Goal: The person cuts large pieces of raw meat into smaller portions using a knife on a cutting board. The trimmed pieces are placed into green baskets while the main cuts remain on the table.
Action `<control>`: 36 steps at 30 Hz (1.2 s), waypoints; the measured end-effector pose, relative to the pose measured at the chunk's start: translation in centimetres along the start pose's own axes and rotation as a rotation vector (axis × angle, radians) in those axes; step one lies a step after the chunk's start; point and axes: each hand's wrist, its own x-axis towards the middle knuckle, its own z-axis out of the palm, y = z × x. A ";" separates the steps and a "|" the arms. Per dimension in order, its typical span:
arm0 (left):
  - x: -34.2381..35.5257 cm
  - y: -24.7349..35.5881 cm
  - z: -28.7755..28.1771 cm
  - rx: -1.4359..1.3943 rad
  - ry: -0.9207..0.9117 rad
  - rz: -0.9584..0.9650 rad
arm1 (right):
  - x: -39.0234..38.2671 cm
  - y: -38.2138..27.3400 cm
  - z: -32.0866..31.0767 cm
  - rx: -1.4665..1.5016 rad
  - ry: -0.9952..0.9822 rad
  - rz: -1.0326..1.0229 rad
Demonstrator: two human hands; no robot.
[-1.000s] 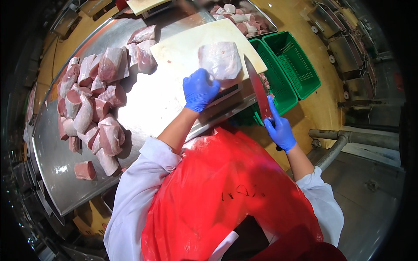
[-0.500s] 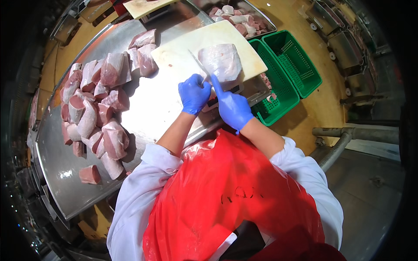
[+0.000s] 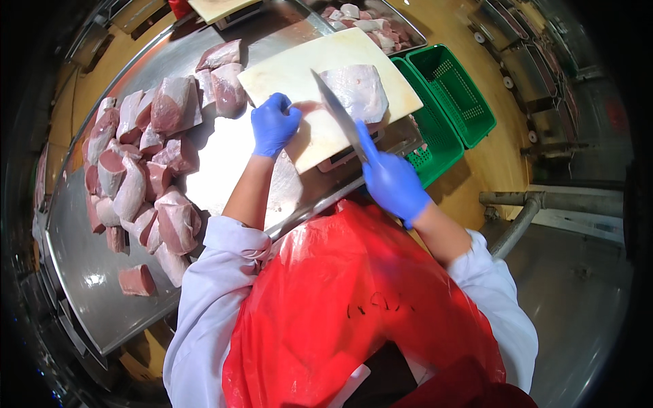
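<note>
Since the earlier frame, the left hand has been moving leftward, away from the slab of pale meat, and the right hand has been shifting a little to the right with the knife. Both hands are wearing blue gloves. The left one is now keeping its fingers curled closed near the left side of the white cutting board; a thin pinkish strip is showing beside those fingers, but I cannot tell whether they are pinching it. The right hand is gripping the knife, its index finger lying extended along the blade, which is slanting up and to the left beside the slab's left edge. The slab is lying on the right half of the board, its pale surface facing up. Farther left, a pile of meat cuts is covering part of the metal table, with one small cut sitting just below it. Two green crates are standing beyond the board's right edge, and a tray of meat pieces is sitting above them.
</note>
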 end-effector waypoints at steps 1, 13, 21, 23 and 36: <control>0.1 0.0 0.0 -0.004 -0.006 0.006 | 2.1 0.2 1.0 -0.021 -0.009 0.045; 3.2 7.4 -5.4 -0.527 -0.089 0.024 | -6.5 6.2 1.4 0.062 -0.170 -0.023; 9.9 24.7 0.8 -0.495 -0.196 0.215 | 0.5 10.4 1.3 0.153 0.137 -0.185; 9.3 25.8 -0.3 -0.553 -0.081 0.297 | 2.5 10.9 1.9 0.119 0.232 -0.257; -3.4 9.9 -1.7 -0.561 0.468 -0.047 | -5.5 21.3 1.4 -0.146 -0.073 -0.395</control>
